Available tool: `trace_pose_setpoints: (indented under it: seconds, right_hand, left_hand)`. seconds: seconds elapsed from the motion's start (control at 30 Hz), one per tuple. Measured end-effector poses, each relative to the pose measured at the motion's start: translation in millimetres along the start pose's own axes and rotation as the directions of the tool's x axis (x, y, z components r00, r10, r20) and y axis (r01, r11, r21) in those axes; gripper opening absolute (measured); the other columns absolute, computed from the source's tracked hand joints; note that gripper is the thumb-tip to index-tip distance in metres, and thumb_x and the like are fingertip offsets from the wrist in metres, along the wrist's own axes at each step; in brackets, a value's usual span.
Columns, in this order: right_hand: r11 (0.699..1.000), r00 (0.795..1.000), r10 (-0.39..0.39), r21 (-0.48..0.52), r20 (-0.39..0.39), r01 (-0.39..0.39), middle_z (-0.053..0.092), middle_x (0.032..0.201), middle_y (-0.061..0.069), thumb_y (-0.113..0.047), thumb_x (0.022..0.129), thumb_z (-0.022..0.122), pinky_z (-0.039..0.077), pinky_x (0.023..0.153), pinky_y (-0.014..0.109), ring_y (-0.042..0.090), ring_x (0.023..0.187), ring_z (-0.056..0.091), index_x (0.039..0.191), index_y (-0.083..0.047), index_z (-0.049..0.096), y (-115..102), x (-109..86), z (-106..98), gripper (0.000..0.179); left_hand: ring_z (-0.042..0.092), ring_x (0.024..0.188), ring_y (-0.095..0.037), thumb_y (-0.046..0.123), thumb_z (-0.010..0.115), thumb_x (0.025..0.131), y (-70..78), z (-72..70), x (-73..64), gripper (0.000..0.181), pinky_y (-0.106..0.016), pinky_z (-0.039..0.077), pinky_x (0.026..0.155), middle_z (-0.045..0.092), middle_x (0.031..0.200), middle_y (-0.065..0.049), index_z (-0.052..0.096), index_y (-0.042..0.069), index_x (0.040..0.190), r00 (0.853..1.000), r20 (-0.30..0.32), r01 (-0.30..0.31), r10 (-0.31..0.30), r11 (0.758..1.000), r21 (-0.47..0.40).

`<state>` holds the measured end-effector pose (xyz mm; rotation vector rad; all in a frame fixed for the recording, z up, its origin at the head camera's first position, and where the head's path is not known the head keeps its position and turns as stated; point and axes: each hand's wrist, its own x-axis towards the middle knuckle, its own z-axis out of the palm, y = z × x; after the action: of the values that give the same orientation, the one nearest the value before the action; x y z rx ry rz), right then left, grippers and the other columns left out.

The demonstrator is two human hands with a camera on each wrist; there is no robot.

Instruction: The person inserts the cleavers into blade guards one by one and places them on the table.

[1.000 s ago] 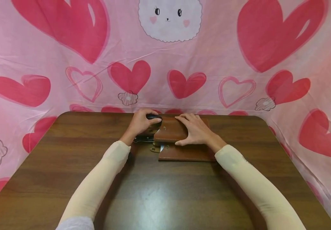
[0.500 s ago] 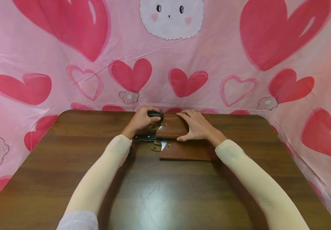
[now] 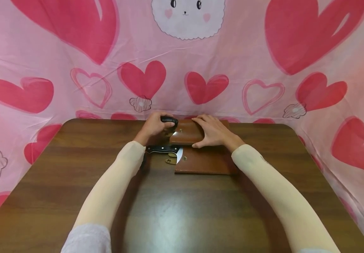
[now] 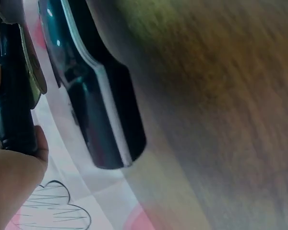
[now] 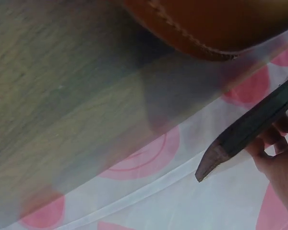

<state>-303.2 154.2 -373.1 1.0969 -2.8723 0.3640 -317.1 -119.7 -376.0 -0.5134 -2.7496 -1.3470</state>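
My left hand (image 3: 154, 125) grips the black handle (image 4: 14, 96) of a knife whose blade end sits in a brown leather sheath (image 3: 186, 133). My right hand (image 3: 213, 131) holds that sheath across its width, thumb on the near edge and fingers over the far edge. In the right wrist view the sheath shows edge-on as a dark strip (image 5: 259, 120), raised off the table. Just nearer lies a second knife (image 3: 161, 149) with a riveted black handle. Its blade runs into another brown sheath (image 3: 205, 162), with a sliver of bright metal exposed.
A snap strap (image 3: 170, 161) sticks out beside the lying sheath. The wooden table (image 3: 182, 211) extends toward me and to both sides. Behind its far edge hangs a pink heart-patterned cloth (image 3: 106, 42).
Both hands have moved the held knife and sheath slightly away from the lying pair. More of the lying knife's handle and blade base now shows. The head view has tilted a little.
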Motion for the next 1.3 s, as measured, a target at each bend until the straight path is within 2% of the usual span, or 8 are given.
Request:
trace_pose_setpoints:
  seconds: [0.23,0.5,0.77,1.07,1.3]
  right_hand:
    - [0.999,0.998,0.035,-0.003,0.049,-0.035,0.045,0.147,0.015,-0.067,0.07,0.079,0.023,0.116,0.057,0.036,0.137,0.037,0.153,-0.009,0.042,1.0,8.6,5.0,0.108]
    - [0.998,0.997,0.061,0.004,0.057,-0.061,0.046,0.146,0.015,-0.065,0.07,0.08,0.027,0.114,0.057,0.036,0.136,0.038,0.153,-0.008,0.042,3.6,16.2,10.2,0.108]
    - [0.996,0.992,0.08,0.031,0.096,-0.084,0.044,0.149,0.017,-0.062,0.069,0.082,0.025,0.115,0.057,0.037,0.138,0.036,0.153,-0.007,0.04,5.8,22.9,12.1,0.109]
    - [0.995,0.985,0.079,0.049,0.152,-0.087,0.043,0.15,0.017,-0.06,0.073,0.081,0.025,0.116,0.056,0.036,0.139,0.036,0.154,-0.006,0.04,7.3,27.3,13.1,0.106]
    - [0.994,0.981,0.066,0.069,0.181,-0.08,0.043,0.152,0.017,-0.06,0.075,0.079,0.025,0.117,0.054,0.036,0.14,0.037,0.155,-0.006,0.038,10.9,28.4,15.9,0.105]
  left_hand:
    - [0.058,0.109,-0.03,0.008,0.078,0.089,-8.8,-1.8,6.7,0.032,-0.039,0.046,0.095,0.066,0.123,-0.02,0.072,-0.001,0.118,1.0,0.017,0.011,-0.01,0.999,-0.042]
    - [0.06,0.101,-0.029,0.007,0.08,0.087,-15.6,2.5,14.0,0.031,-0.037,0.047,0.089,0.068,0.117,-0.021,0.073,-0.002,0.116,0.999,-0.008,0.032,-0.033,0.997,-0.066]
    - [0.059,0.101,-0.029,0.008,0.08,0.087,-21.4,4.6,19.9,0.029,-0.037,0.048,0.088,0.068,0.117,-0.021,0.074,0.0,0.115,0.998,-0.007,0.055,-0.055,0.998,-0.035]
    - [0.058,0.111,-0.032,0.009,0.079,0.087,-27.0,5.5,21.7,0.03,-0.043,0.046,0.098,0.067,0.122,-0.021,0.073,-0.001,0.115,0.999,0.018,0.04,-0.041,0.998,0.044]
    - [0.057,0.111,-0.033,0.008,0.077,0.089,-29.4,7.6,20.8,0.032,-0.045,0.044,0.101,0.067,0.122,-0.021,0.072,-0.003,0.119,0.997,0.041,0.063,-0.065,0.997,0.047]
